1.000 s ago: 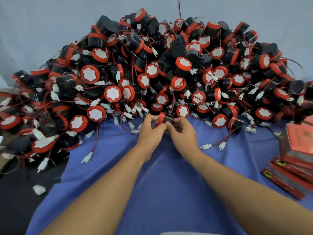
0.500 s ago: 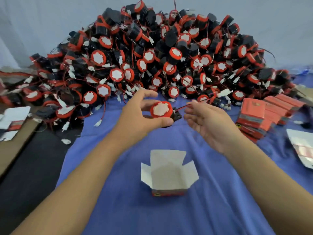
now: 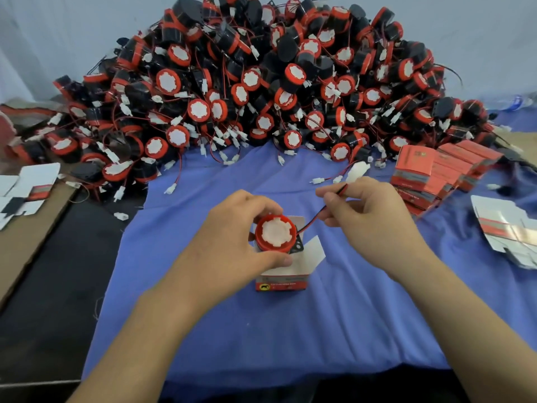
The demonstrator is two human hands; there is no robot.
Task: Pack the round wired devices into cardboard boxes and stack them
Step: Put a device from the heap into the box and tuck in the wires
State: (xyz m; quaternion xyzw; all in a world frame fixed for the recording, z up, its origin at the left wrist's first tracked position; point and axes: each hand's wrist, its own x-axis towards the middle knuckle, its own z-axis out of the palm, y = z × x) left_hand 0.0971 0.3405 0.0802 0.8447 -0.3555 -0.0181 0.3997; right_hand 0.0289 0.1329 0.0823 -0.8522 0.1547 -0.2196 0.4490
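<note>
One device point(image 3: 274, 234) in work, a great many unpacked. Far left of the box point(image 3: 282, 282): flat blanks point(image 3: 29, 184), well apart from it. Behind the box: pile point(image 3: 261, 82) of red-and-black devices, wires tangled.

Grip: left hand point(image 3: 232, 245) holds the device from the box's left side, thumb on the near rim, fingers curled over the far rim, white face up. Device sits at the box mouth, flaps open; how deep it is in, cannot tell, the hand hides it.

From the device the wire point(image 3: 313, 219) runs up and right of the box. There the right hand point(image 3: 374, 219) pinches it between thumb and forefinger, other fingers curled; white plug point(image 3: 357, 171) juts past the knuckles.

Right of the box: stack point(image 3: 430, 173) of closed boxes, then more blanks point(image 3: 505, 228).

Step, judged: insertion. Next calls for seating the device fully, folding wire and plug in on top so no loop fouls a flap, closing the flaps, then moving the box to the stack
</note>
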